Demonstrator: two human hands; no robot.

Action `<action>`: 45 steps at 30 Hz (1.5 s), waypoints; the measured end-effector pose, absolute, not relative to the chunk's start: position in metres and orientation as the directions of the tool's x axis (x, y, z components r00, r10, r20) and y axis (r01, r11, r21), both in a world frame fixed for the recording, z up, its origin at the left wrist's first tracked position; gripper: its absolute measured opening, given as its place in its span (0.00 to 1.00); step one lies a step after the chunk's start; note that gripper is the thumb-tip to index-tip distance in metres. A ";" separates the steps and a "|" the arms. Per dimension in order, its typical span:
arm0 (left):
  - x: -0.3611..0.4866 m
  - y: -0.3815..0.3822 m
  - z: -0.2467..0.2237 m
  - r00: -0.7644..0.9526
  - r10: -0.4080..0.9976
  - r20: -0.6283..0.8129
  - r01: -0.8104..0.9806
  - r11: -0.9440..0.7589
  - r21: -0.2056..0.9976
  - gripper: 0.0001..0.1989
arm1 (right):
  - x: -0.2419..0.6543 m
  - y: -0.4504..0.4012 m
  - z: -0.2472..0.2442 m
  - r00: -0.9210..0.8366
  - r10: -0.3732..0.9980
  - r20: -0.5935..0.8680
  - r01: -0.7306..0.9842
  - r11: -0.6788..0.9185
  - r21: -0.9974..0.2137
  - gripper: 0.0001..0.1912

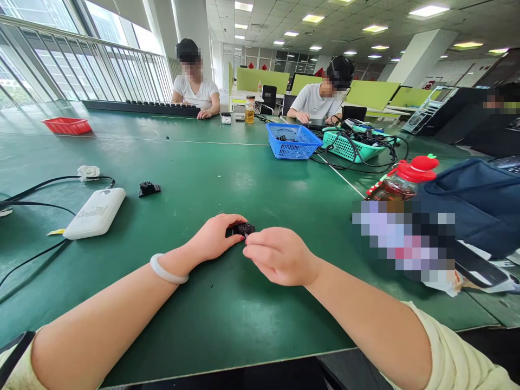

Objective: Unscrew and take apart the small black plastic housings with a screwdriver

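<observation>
My left hand is closed around a small black part on the green table, thumb on the near side and fingers on the far side. The exact kind of this part is too small to tell. Against its right end, my right hand is pinched, knuckles up. A sliver of something thin and pale shows at those fingertips, mostly hidden by the fingers. Farther left lies another small black part with a bumpy top, apart from both hands.
On the left are a white power bank with black cables and a red basket. A blue basket and a green basket of cables stand ahead. A red-lidded bottle and dark blue bag sit right. Two people work opposite.
</observation>
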State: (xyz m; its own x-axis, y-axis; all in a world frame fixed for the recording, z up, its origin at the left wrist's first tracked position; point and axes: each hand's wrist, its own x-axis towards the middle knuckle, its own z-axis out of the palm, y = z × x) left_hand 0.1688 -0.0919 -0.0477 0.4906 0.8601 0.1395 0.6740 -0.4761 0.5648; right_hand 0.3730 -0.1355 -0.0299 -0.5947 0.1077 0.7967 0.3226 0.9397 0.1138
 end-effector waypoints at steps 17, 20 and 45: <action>0.169 -0.091 -0.048 0.496 0.856 0.146 0.683 -0.488 0.544 0.18 | 0.372 -0.141 -0.031 -0.729 0.072 0.680 0.306 0.924 0.230 0.14; 0.169 -0.091 -0.048 0.498 0.855 0.144 0.680 -0.488 0.546 0.18 | 0.371 -0.143 -0.031 -0.748 0.070 0.660 0.297 0.925 0.239 0.15; 0.167 -0.088 -0.049 0.514 0.847 0.136 0.637 -0.483 0.600 0.18 | 0.391 -0.122 -0.024 -0.463 0.505 0.728 0.408 0.851 -0.331 0.03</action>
State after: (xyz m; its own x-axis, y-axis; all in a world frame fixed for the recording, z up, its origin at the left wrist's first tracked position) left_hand 0.1671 -0.0879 -0.0494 0.5139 0.8469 0.1364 0.6372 -0.4833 0.6003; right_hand 0.3907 -0.1222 -0.0238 -0.4629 0.5054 0.7282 0.4082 0.8508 -0.3310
